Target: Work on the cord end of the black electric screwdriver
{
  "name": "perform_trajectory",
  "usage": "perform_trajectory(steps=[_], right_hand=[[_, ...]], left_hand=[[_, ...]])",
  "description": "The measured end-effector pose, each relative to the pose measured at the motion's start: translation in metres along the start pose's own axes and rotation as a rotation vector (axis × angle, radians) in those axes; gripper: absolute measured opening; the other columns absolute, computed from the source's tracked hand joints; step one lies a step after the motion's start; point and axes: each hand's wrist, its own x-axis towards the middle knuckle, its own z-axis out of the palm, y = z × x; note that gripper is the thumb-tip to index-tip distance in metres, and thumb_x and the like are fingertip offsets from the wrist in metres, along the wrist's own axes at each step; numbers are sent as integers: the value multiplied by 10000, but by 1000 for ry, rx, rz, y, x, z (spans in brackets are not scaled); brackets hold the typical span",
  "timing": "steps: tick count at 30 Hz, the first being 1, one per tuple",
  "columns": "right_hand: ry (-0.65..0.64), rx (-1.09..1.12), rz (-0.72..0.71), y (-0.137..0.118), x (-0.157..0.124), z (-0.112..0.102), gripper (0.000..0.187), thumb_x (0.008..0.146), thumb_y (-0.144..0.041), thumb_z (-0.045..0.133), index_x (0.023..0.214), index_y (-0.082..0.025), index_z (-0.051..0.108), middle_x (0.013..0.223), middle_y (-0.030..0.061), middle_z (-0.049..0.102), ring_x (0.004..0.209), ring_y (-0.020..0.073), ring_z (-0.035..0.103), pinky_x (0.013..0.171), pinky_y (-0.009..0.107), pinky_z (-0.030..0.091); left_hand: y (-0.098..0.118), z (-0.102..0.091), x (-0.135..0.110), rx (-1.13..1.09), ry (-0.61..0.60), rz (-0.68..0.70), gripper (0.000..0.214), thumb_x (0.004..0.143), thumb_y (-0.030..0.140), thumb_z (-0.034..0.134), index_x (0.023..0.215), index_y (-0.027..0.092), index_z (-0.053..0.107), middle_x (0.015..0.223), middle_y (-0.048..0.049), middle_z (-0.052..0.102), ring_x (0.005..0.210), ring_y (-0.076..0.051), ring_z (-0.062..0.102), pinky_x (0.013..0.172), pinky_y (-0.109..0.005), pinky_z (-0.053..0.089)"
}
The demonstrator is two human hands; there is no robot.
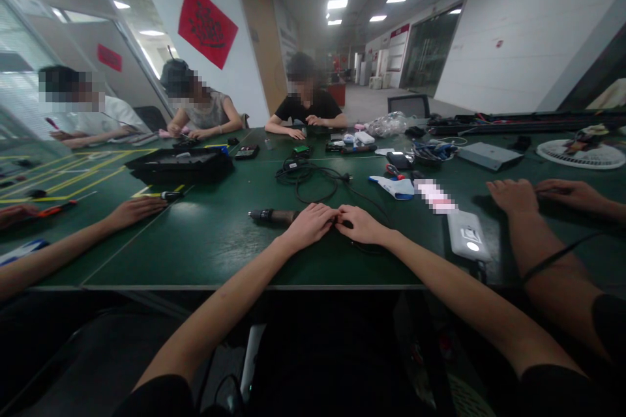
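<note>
My left hand (309, 224) lies on the green table (205, 241), its fingers curled over the rear of a dark cylindrical tool (274, 215) that points left. My right hand (360, 223) rests right beside it, fingertips touching the left hand, closed over the tool's black cord (313, 179). That cord loops away toward the middle of the table. Exactly what the right fingers pinch is hidden.
A co-worker's hand (134, 210) lies at the left, another person's hands (513, 194) at the right. A white power bank (468, 236) sits near my right forearm. A black case (178, 165), phones, cables and a white fan grille (581, 155) lie further back. Three people sit opposite.
</note>
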Motion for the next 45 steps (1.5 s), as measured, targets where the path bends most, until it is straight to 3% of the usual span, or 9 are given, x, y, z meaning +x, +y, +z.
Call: perform_trajectory(steps=[15, 19, 26, 31, 36, 41, 45], right_hand=[[11, 6, 16, 1, 0, 1, 148, 973, -247, 658, 853, -171, 699, 1025, 70, 639, 885, 182, 612, 849, 327, 488], [2, 9, 33, 1, 0, 2, 93, 966, -253, 663, 933, -178, 708, 1022, 60, 649, 860, 177, 613, 835, 322, 499], [16, 33, 3, -2, 0, -1, 121, 965, -228, 658, 858, -187, 697, 1157, 81, 686, 1007, 208, 643, 950, 365, 513], [11, 23, 8, -4, 0, -2, 95, 963, -234, 657, 904, -191, 718, 1103, 79, 694, 969, 207, 655, 933, 372, 525], [22, 46, 0, -5, 1, -3, 104, 951, -225, 665, 864, -194, 715, 1191, 87, 689, 1042, 222, 652, 957, 382, 522], [6, 22, 34, -3, 0, -2, 84, 961, -237, 655, 929, -190, 717, 1064, 68, 689, 912, 190, 646, 899, 351, 525], [12, 27, 9, -3, 0, -1, 113, 962, -222, 650, 872, -188, 708, 1129, 80, 695, 988, 204, 654, 941, 362, 520]], left_hand=[[0, -5, 0, 36, -17, 38, 438, 1025, 245, 503, 1461, 217, 483, 1255, -105, 653, 1227, -268, 569, 1063, -441, 436], [-2, -3, 0, -6, -49, 94, 523, 1012, 197, 489, 1528, 246, 420, 1309, -96, 627, 1277, -250, 548, 1074, -412, 437], [-3, -2, 1, 31, -12, 60, 536, 1047, 253, 475, 1573, 234, 377, 1210, -97, 656, 1239, -271, 564, 1081, -447, 431], [-5, -1, -1, -16, -25, 85, 565, 1026, 208, 474, 1580, 241, 368, 1233, -96, 651, 1236, -259, 573, 1087, -437, 435], [-6, 0, 0, 5, 7, 41, 570, 1029, 249, 499, 1583, 248, 367, 1208, -93, 660, 1234, -268, 573, 1095, -457, 430], [-6, -1, 0, -19, -40, 108, 570, 1021, 197, 473, 1580, 253, 372, 1266, -95, 641, 1250, -250, 567, 1098, -426, 436], [-6, 1, 1, 51, -8, 88, 537, 1049, 239, 464, 1579, 237, 379, 1188, -89, 660, 1202, -258, 574, 1083, -433, 434]])
